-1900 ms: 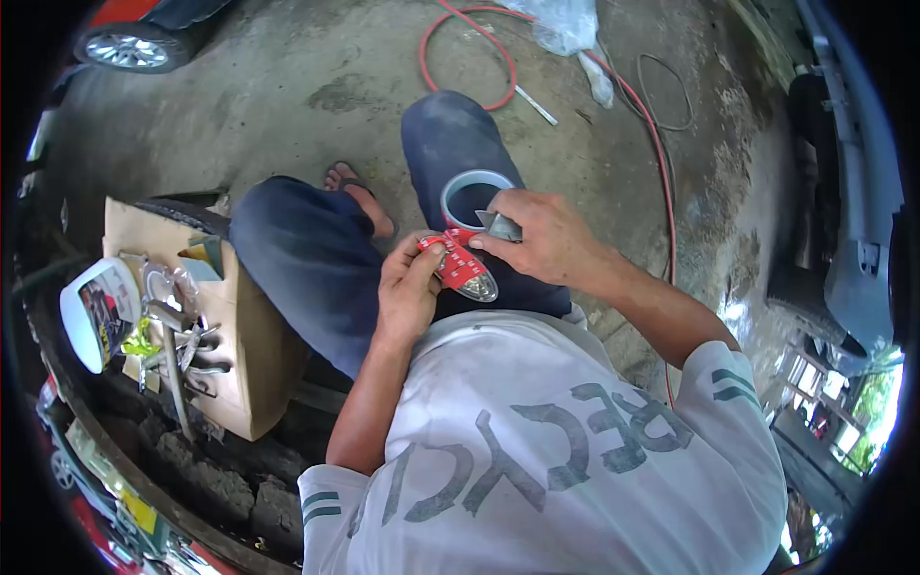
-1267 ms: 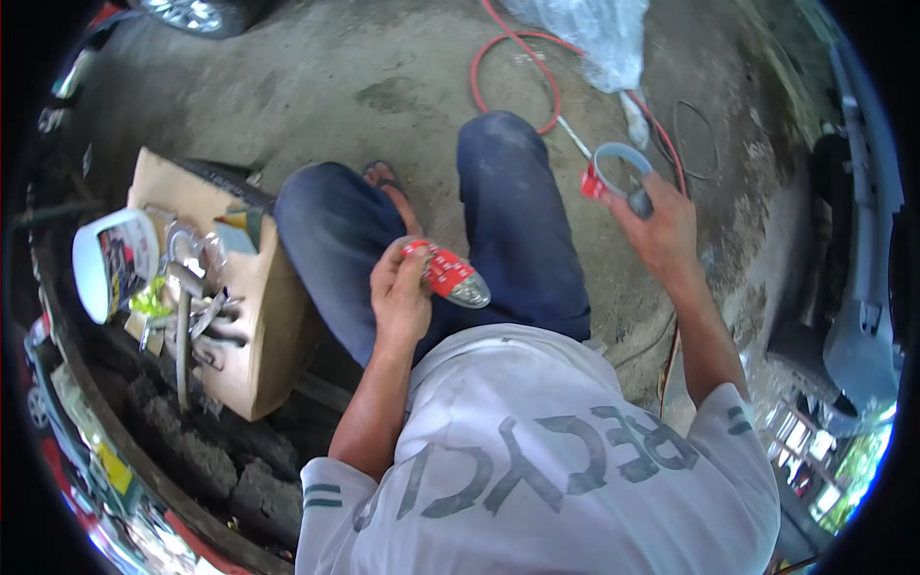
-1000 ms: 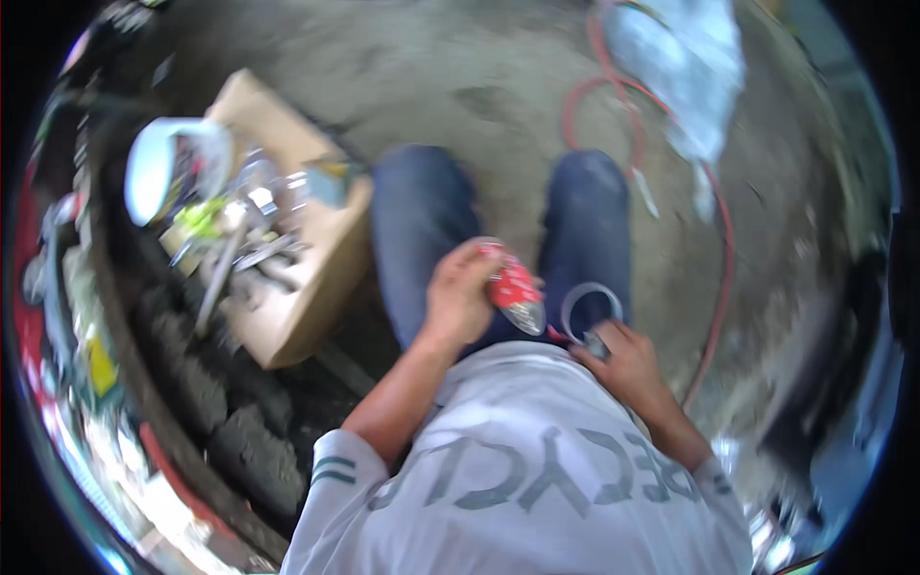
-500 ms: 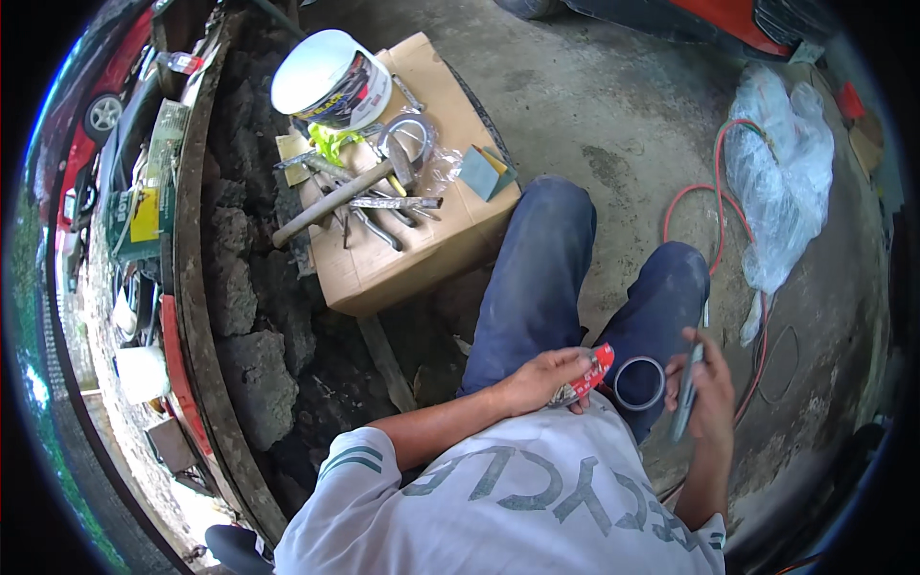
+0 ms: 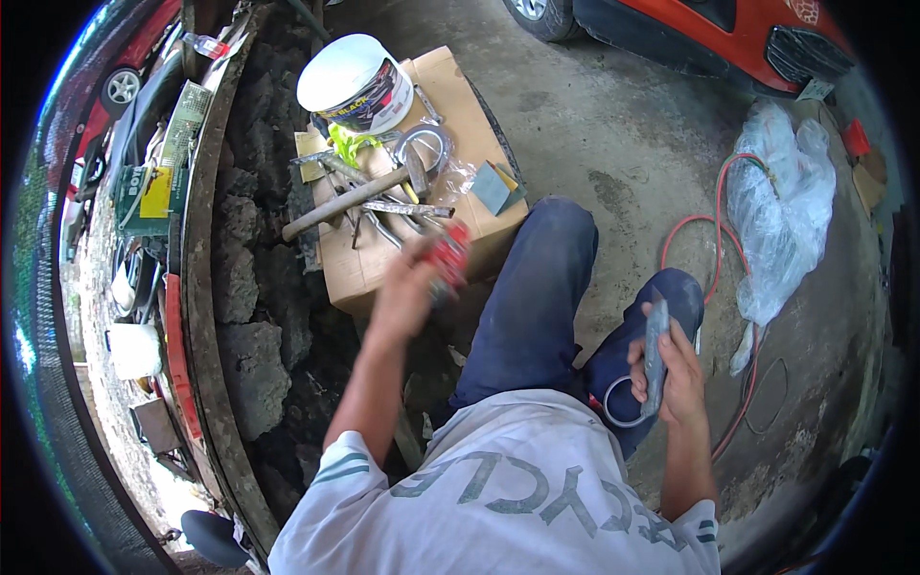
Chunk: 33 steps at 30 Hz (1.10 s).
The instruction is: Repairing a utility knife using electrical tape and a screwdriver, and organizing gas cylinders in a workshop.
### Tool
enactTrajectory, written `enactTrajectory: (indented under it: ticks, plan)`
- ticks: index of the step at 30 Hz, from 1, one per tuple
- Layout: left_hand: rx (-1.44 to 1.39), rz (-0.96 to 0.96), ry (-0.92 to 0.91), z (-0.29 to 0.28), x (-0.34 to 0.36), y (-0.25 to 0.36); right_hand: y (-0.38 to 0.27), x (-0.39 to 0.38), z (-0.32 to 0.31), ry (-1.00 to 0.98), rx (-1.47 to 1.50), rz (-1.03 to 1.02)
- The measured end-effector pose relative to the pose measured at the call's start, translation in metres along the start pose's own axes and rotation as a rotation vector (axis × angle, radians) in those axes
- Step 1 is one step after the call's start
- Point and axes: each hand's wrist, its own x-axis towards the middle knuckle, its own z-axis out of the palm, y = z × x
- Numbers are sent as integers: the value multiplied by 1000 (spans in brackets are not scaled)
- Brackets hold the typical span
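1. The left hand (image 5: 407, 287) is curled around a small red tube (image 5: 448, 257), held out over the near edge of the cardboard box (image 5: 359, 273). Both are blurred, so I cannot tell exactly how the fingers sit on it.
2. The right hand (image 5: 671, 369) is closed around a flat grey tool (image 5: 655, 355), held upright beside the right knee, with a pale ring (image 5: 621, 410) just below it, touching the fingers.
3. The tube looks light and soft-walled, so it probably dents under a hard squeeze; the stiffer end near the cap seems the safer place to hold.
4. The grey tool looks stiff and thin, likely easy to hold mid-length, as it is now.
5. On the box to the far left lie a hammer (image 5: 350, 199), a white tin (image 5: 355, 84), metal rings and loose tools.
6. A red hose (image 5: 717, 225) and a plastic bag (image 5: 781, 211) lie on the concrete to the right.
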Motion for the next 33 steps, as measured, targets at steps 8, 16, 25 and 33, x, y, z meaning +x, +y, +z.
enactTrajectory:
  ticks: [8, 16, 25, 33]
  plan:
    - [997, 353, 130, -39, 114, 33, -8, 87, 37, -282, 174, 53]
    - [1362, 862, 287, -5, 112, 27, -8, 88, 41, -301, 170, 27]
    - [1127, 655, -41, 76, 47, -15, -17, 120, 43, -167, -47, -14]
    - [988, 643, 39, 75, 84, -31, -34, 185, 58, -115, -657, -225]
